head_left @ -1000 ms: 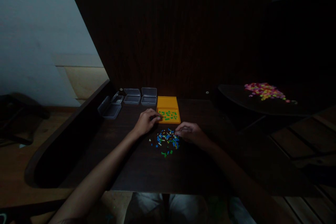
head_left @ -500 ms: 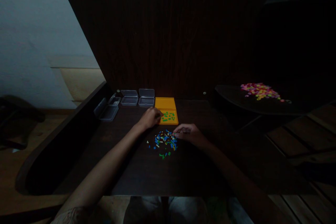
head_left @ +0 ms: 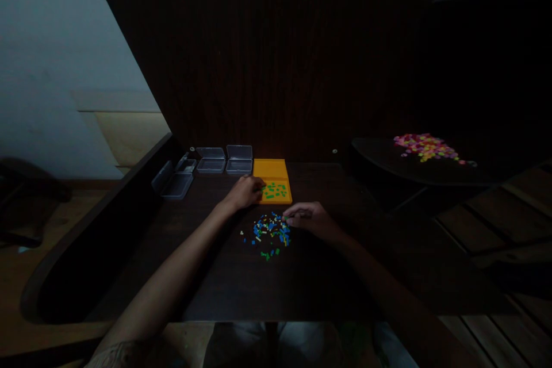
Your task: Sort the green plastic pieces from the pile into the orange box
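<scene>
Open yellow case and loose bricks at frame centre, one hand at each

We find the yellow plastic case (head_left: 270, 168) just below the centre of the frame, its lid raised, with small green toy bricks (head_left: 269, 196) spread over its base. The left hand (head_left: 245, 191) is at the case's left side, fingers curled and narrow at its edge; we cannot tell whether they grip a piece.

Below the case, we note a loose pile of blue, white, green and yellow toy bricks (head_left: 283, 237) on the dark wooden tabletop (head_left: 241, 293). The right hand (head_left: 311, 221) is at the pile's upper right, thumb and fingers drawn close together; dim light prevents us from telling what, if anything, is between them.

Left of the case, we record clear plastic boxes (head_left: 238, 167) with lids open. At the right of the frame, small pink, red and yellow pieces (head_left: 426, 148) lie heaped on a dark surface (head_left: 379, 164).
</scene>
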The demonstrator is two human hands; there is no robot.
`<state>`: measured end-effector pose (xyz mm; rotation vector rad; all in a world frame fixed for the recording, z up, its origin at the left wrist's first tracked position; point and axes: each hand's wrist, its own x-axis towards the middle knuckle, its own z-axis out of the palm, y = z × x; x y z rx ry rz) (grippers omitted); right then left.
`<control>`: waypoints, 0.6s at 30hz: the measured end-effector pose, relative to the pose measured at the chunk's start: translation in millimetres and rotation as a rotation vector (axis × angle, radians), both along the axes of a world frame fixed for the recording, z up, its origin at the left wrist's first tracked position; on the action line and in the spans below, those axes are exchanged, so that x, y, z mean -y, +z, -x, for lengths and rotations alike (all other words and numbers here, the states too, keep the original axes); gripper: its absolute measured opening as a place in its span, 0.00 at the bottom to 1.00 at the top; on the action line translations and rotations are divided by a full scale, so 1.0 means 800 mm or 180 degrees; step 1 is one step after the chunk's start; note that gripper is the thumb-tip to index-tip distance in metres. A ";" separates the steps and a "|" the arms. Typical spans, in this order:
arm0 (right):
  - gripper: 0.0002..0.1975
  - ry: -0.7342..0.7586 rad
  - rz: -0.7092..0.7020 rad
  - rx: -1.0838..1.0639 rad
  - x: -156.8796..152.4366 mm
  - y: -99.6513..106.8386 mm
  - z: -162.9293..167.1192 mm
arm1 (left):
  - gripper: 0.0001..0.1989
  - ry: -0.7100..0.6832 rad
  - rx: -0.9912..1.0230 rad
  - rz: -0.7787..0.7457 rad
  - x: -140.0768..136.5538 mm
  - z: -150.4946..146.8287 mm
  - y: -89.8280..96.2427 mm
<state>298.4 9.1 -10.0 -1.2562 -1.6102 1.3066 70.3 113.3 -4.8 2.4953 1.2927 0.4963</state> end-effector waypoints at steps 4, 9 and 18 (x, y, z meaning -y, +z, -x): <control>0.16 -0.0036 -0.0057 0.0164 -0.001 0.000 -0.002 | 0.13 -0.0024 0.0087 -0.0135 0.001 0.007 -0.003; 0.15 0.0021 -0.0122 0.0444 -0.005 0.004 -0.005 | 0.13 -0.0019 0.0242 -0.0240 0.004 0.012 -0.006; 0.14 0.0046 -0.0322 0.0498 -0.023 0.016 -0.008 | 0.12 -0.0194 -0.0034 -0.0536 0.018 0.012 -0.009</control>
